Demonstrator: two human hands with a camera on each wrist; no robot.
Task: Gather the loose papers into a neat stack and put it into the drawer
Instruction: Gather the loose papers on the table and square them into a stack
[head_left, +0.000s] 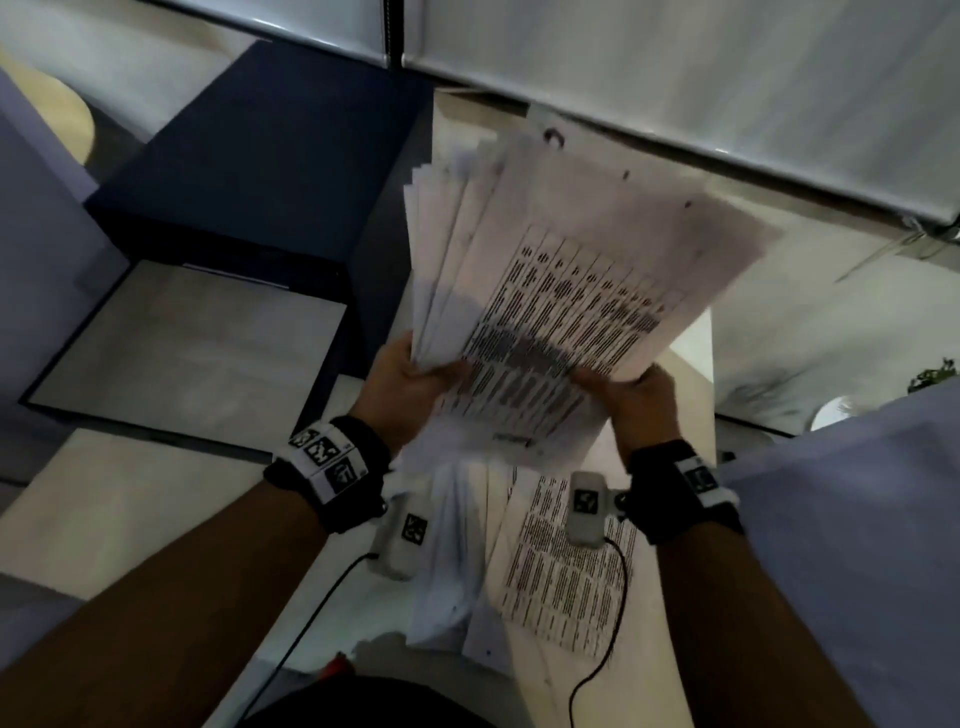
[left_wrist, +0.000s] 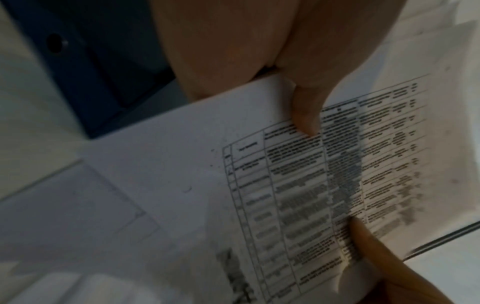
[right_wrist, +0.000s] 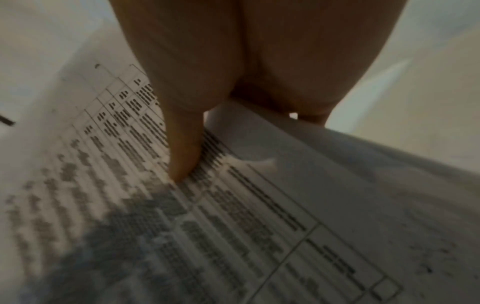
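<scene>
Standing open at the left, the drawer (head_left: 192, 353) shows a pale bare bottom below the dark blue cabinet (head_left: 260, 171), just off the worktop's (head_left: 104, 519) left edge. The left forearm reaches forward and slightly inward from the lower left, a black strap with white markers round its wrist. The left hand (head_left: 410, 376) grips the near left corner of the papers (head_left: 561, 291): in the left wrist view its thumb (left_wrist: 306, 115) lies flat on the printed top sheet while the fingers curl underneath, out of sight. The papers are lifted clear of the worktop, above its middle, between the drawer and the right edge. They tilt away from the person and fan out unevenly at the far end, their sheet edges staggered on the left side. More printed sheets (head_left: 561, 566) lie spread on the worktop below the wrists, near its front edge. The right forearm comes in from the lower right, also strapped. The right hand (head_left: 636, 395) clasps the near right corner of the papers, thumb (right_wrist: 184, 156) pressed on the top sheet; its fingers seem to wrap beneath, though the blur makes that hard to confirm.
</scene>
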